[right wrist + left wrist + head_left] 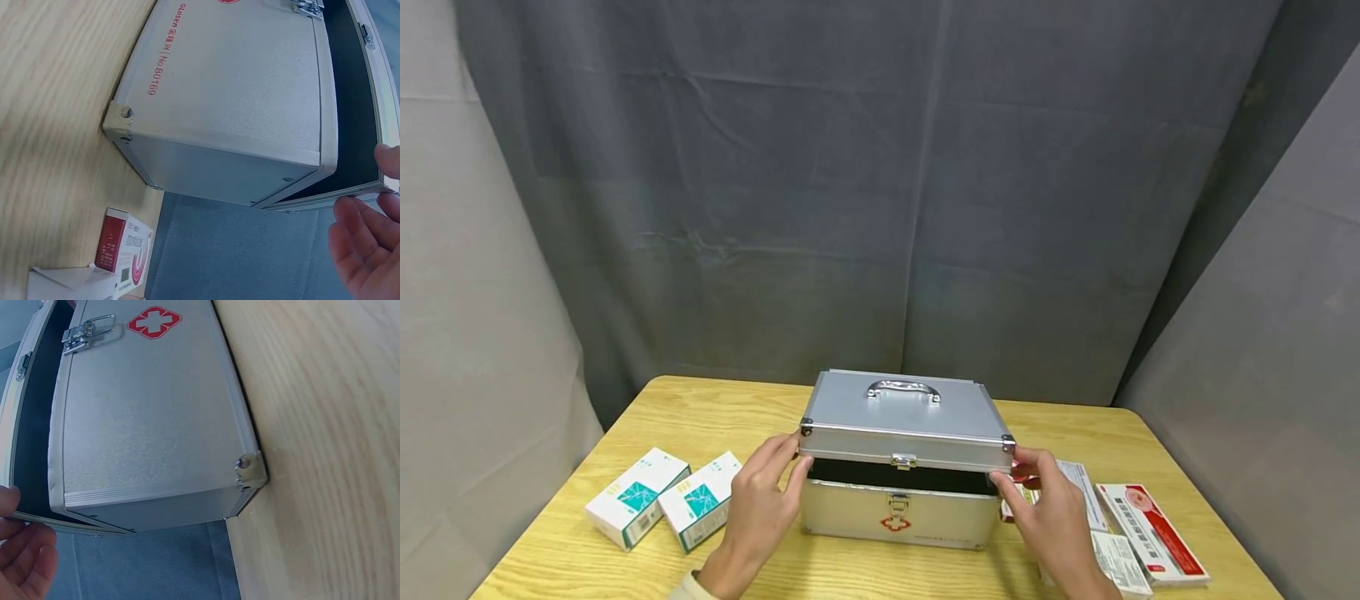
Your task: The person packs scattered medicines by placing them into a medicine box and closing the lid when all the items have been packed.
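Observation:
A silver metal first-aid case [842, 510] with a red cross emblem stands on the table. Its lid [850, 408] is raised partway, leaving a dark gap at the front; the inside is hidden. My left hand [760, 493] pinches the lid's front left corner, thumb at the front and fingers at the side, as the left wrist view shows too. At the opposite front corner, my right hand [1051, 510] grips the lid the same way. The front latch [309, 7] hangs unfastened on the case body.
Two white and green medicine boxes [638, 497] lie to the left on the wooden table [737, 408]. Several medicine boxes, one of them red and white [1152, 533], lie to the right, partly behind my right hand. A grey curtain [820, 208] hangs behind the table.

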Tool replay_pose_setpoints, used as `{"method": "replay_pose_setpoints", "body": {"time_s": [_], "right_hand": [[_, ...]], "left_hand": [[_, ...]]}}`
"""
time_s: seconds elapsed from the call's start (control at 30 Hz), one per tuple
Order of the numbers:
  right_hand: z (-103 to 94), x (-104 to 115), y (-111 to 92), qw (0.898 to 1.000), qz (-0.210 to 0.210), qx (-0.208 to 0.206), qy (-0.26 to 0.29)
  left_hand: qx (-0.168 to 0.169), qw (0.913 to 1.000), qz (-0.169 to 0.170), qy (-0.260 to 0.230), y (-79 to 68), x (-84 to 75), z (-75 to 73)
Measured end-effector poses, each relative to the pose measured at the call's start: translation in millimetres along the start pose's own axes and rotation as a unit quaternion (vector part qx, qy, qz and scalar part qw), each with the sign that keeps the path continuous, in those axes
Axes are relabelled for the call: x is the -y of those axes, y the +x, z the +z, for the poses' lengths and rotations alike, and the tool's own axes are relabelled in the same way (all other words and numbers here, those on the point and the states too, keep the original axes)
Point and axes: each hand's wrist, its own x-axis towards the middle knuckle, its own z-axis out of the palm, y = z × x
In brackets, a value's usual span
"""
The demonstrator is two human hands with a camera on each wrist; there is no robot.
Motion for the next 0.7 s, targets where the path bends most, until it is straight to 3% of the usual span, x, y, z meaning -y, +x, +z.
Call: {"method": "replay_pose_setpoints", "body": {"time_s": [0.33,0.7], "right_hand": [[-3.6,3.5,6.6,1.000,-0.008,0.018,-0.010],[-4.6,4.1,11.4,0.999,-0.035,-0.005,0.004]], "left_hand": [[-0.007,0.9999,0.008,0.001,4.0,-0.7,-0.2],[-0.014,0.9999,0.006,0.000,8.2,-1.2,-0.5]]}}
